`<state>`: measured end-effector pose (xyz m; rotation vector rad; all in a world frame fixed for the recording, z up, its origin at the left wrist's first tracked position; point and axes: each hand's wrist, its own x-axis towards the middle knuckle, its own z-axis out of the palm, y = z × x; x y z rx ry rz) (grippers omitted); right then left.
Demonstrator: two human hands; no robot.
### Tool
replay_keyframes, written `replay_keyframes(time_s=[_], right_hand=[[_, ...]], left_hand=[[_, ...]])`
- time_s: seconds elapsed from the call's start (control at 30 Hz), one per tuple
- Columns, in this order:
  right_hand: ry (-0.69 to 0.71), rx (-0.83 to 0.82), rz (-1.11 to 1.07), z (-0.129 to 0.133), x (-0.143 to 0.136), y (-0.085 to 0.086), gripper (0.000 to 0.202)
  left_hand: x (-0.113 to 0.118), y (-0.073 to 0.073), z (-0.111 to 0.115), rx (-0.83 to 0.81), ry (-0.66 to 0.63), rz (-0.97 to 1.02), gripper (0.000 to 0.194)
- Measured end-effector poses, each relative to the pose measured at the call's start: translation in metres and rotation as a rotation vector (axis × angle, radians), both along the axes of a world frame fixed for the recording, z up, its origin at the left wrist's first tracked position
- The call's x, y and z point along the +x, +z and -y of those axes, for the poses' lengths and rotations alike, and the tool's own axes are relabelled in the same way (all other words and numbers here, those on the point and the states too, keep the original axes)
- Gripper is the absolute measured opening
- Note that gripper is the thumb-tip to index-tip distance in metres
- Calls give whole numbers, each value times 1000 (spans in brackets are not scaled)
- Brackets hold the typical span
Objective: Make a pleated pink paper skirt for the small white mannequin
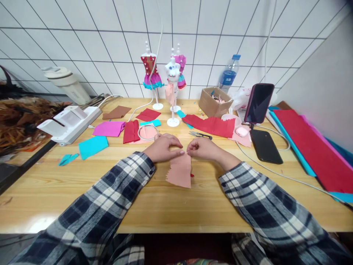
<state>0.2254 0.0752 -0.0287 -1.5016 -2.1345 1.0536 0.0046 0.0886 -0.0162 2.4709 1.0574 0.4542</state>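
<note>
A dusty-pink piece of crepe paper (180, 171) hangs down over the table toward me, its left edge jagged. My left hand (164, 148) holds its top edge between thumb and fingers. At the top right corner, my right hand (202, 148) pinches the same paper, fingertips curled in. A small red scrap (192, 175) peeks out beside the paper's right edge. Just beyond my hands lie thread snips (200, 135) and a white ring (148, 132) on pink paper. Behind them stands a small white dress form (173, 73) with pale pink paper draped on it.
Two dressed forms, one in red and purple (149, 73), stand by the tiled wall. Colored paper pieces, a long red strip (211, 126), a cardboard box (214, 103), a propped phone (259, 103), a black phone (266, 146) and a power strip (70, 123) surround the work area. A cable crosses the right side.
</note>
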Motion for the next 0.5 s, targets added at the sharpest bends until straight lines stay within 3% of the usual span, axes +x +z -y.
replay_keyframes(time_s=[0.13,0.33,0.5], right_hand=[[11,93,48,1,-2,-1,8],[17,176,91,4,-7,-2,9],[34,210,85,5,-6,-5,10]], left_hand=[[2,3,3,30,-20,-38,19],[6,2,3,46,-23,-47,23],[10,-1,4,64,-33,-59,12]])
